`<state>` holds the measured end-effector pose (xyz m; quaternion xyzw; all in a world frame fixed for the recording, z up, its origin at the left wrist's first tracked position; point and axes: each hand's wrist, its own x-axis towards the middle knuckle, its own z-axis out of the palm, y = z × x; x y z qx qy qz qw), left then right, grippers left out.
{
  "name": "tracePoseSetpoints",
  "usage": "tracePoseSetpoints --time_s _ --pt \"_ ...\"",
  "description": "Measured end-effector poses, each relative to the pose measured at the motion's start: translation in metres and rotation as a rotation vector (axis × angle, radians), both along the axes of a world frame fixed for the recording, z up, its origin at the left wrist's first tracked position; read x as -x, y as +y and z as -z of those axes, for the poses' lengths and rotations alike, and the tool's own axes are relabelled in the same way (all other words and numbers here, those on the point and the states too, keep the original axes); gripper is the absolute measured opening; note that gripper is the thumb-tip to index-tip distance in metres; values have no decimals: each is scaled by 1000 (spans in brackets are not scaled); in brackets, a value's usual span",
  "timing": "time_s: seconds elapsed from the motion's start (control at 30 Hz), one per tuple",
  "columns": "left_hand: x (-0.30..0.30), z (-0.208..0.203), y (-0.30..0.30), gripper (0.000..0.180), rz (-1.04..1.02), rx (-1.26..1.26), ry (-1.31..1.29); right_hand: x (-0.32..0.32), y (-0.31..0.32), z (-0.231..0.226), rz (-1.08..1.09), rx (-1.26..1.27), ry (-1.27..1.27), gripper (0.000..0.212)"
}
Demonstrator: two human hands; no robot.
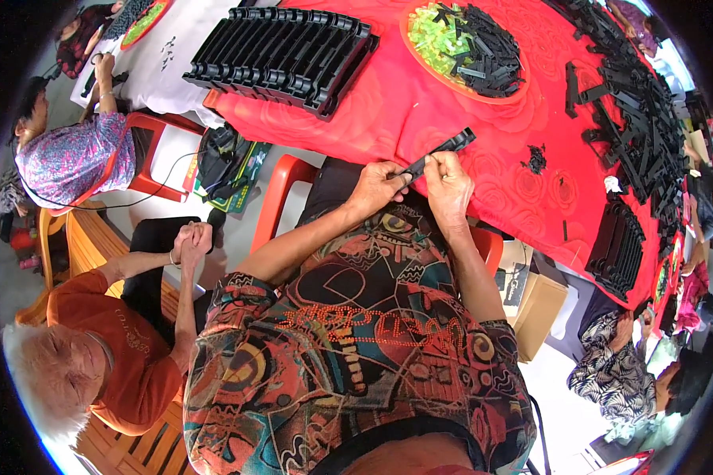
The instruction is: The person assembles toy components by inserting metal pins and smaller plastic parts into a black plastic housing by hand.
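Note:
Both my hands hold one long black plastic strip (455,141) just over the near edge of the red-covered table (356,119). My left hand (379,188) pinches its lower left end. Farther up the strip, the fingers of my right hand (449,180) are closed round it, and its far end sticks out up and to the right. Beyond my hands, a round orange-rimmed tray (483,100) bears yellow-green pieces (434,41) and a heap of black strips (487,55). To the upper left stands a ribbed black rack (281,55) of long slotted parts.
Loose black strips (634,127) lie piled along the table's right side, near a second black rack (616,247) and a small dark heap (535,158). Red chairs (281,186) stand by me. A person in orange-brown (135,348) sits close at my left; other people sit around. A cardboard box (540,313) is below right.

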<state>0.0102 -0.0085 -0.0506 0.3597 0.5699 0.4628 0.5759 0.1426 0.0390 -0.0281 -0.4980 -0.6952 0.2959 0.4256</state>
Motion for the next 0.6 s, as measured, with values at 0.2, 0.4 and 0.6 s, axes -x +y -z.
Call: tracePoseSetpoints --time_s 0.2,0.4,0.6 --pt "-5 -12 3 12 -26 -24 21 5 6 -24 6 74 -29 10" --pt "-11 -35 7 14 -96 -155 13 3 19 -59 -62 34 -69 11" --pt "-14 -48 22 14 -100 -321 -48 -1 31 -83 -79 -46 -22 9"
